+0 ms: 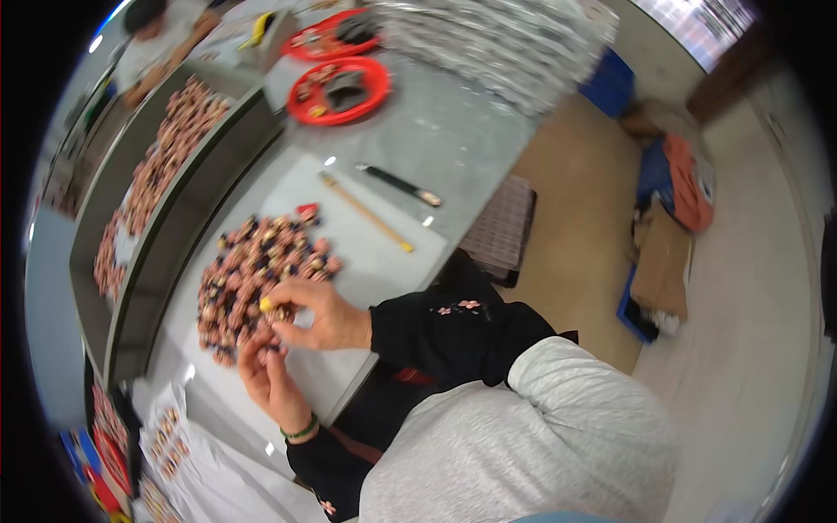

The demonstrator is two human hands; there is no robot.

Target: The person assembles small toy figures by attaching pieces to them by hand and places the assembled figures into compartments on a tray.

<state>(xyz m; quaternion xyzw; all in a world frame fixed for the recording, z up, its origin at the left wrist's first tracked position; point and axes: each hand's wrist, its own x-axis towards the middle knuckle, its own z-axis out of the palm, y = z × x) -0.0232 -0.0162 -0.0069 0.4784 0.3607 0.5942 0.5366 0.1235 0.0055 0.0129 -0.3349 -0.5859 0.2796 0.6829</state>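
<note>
My right hand (327, 315) is closed in a pinch at the near edge of a heap of small pink, dark and yellow figurine-like pieces (253, 261). Between its thumb and fingers is a small piece with a round yellow part (266, 304). Just below it, my left hand (277, 390), with a green band at the wrist, curls its fingers around a small pink piece (272, 349). Both hands are close together above the white work surface (349, 261). Blur and the fingers hide the pieces' finer shape.
Beyond the heap lie a thin yellow stick (366, 212) and a black-handled tool (399, 185). A grey divided tray (196, 179) of pink pieces stands left. Red plates (380, 94) and stacked clear-wrapped trays (497, 52) are at the back. Another person (166, 44) sits far left.
</note>
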